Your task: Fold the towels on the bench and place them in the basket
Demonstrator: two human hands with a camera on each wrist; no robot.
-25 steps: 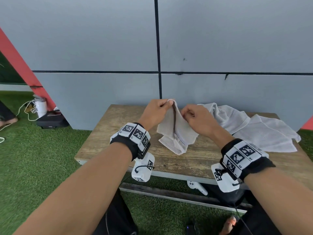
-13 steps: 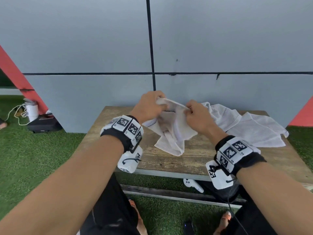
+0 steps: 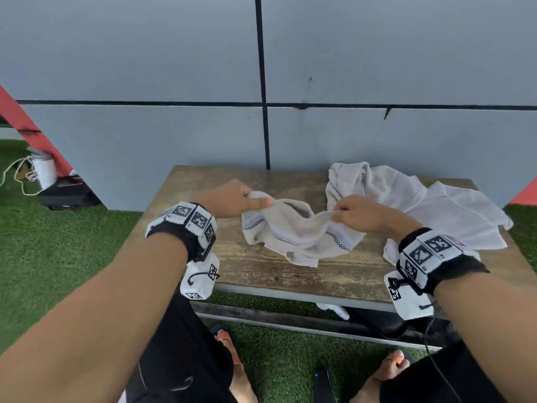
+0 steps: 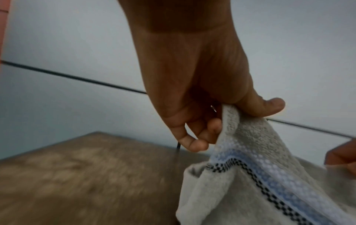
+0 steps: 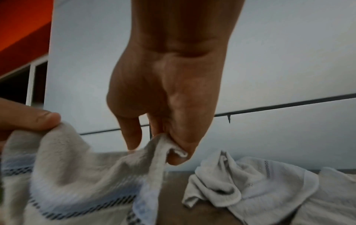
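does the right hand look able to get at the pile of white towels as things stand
Probably yes: the pile of white towels lies uncovered beside the right hand, but that hand pinches the striped towel and would have to drop it first.

— Towel point(image 3: 293, 231)?
— Looped terry cloth, matt, with a flat woven border band.
— Bench point(image 3: 290, 271)?
— Worn wood, rough grain, matt top.
— Further towels point(image 3: 430, 207)?
— Thin matt cloth, creased

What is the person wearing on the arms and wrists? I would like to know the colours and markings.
Both forearms are bare, with no sleeves. The left hand and right hand wear no gloves. Each wrist carries a black band with white square tiles printed with black pixel-like markers. Under each wrist hangs a white camera box with similar markers and a short black cable.
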